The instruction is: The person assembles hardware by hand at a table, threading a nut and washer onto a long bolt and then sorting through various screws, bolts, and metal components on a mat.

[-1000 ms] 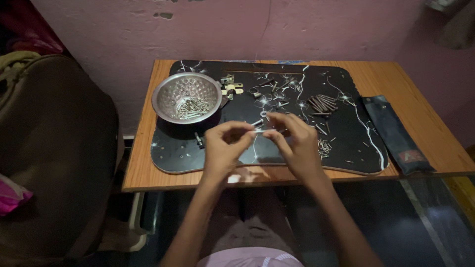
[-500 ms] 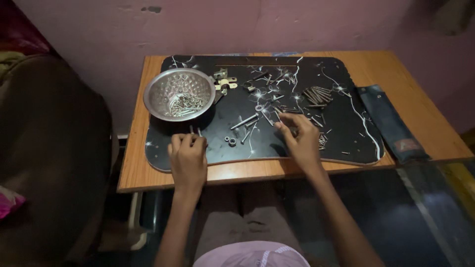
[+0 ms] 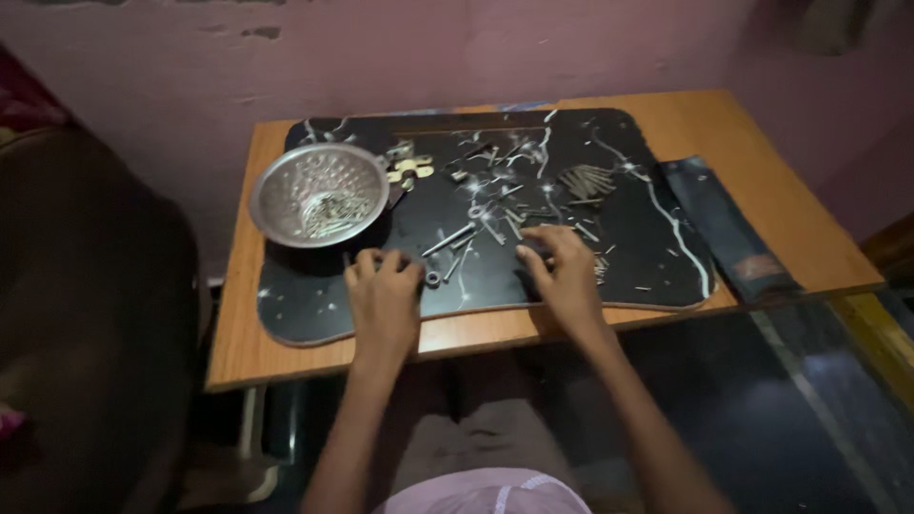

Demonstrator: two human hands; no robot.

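— Where are the hands?

— Both lie palm-down on the black marbled board [image 3: 314, 309]. The left hand [image 3: 384, 297] rests just below the dimpled steel bowl [image 3: 314, 193], fingers spread, gripping nothing visible, beside a small metal nut [image 3: 433, 279].

— And the other?

— The right hand [image 3: 562, 271] touches scattered silver screws [image 3: 533, 217]; whether it pinches one, I cannot tell.

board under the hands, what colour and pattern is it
Black board with white, marble-like streaks and starburst marks, seen best in the head view.
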